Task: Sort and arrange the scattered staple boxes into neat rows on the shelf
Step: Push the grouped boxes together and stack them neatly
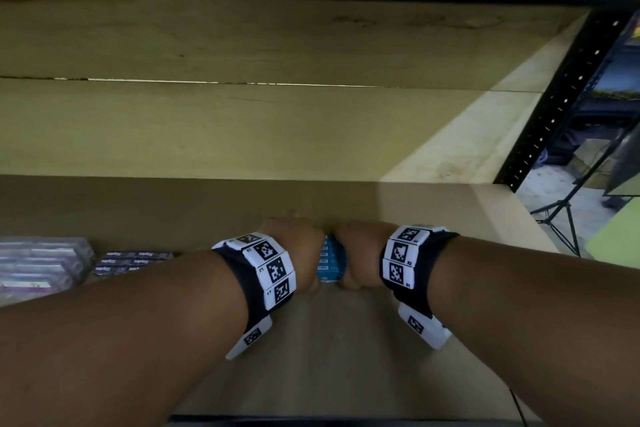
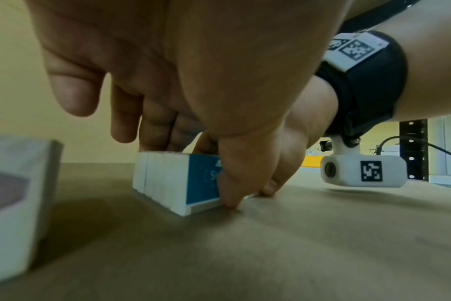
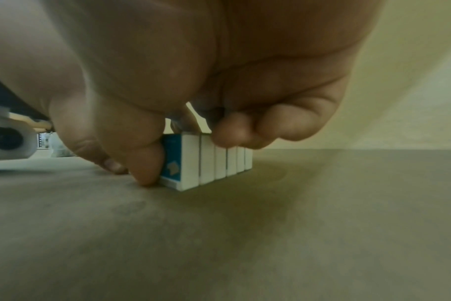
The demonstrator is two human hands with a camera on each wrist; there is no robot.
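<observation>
Toward the back of the wooden shelf (image 1: 346, 357), near its middle, a short row of blue-and-white staple boxes (image 1: 331, 262) stands on edge, packed face to face and resting on the board. Both hands close on this row from opposite ends. The left hand (image 1: 294, 253) has its grip curled over the top of the boxes, thumb (image 2: 229, 189) pressed against the blue face of the nearest box and its tip down on the shelf, while the fingers (image 2: 157, 130) reach over the far side. The right hand (image 1: 360, 253) mirrors it: its thumb (image 3: 144, 163) presses the blue front face and its curled fingers (image 3: 232, 132) rest on the tops of the white box edges, so each grip pinches the row. Near the left edge of the shelf lie dark flat staple boxes (image 1: 131, 262) in a low stack, and beside them, further left, a pile of pale purple-tinted packs (image 1: 41, 263). Both wrists carry black bands with printed square markers (image 1: 273, 269).
</observation>
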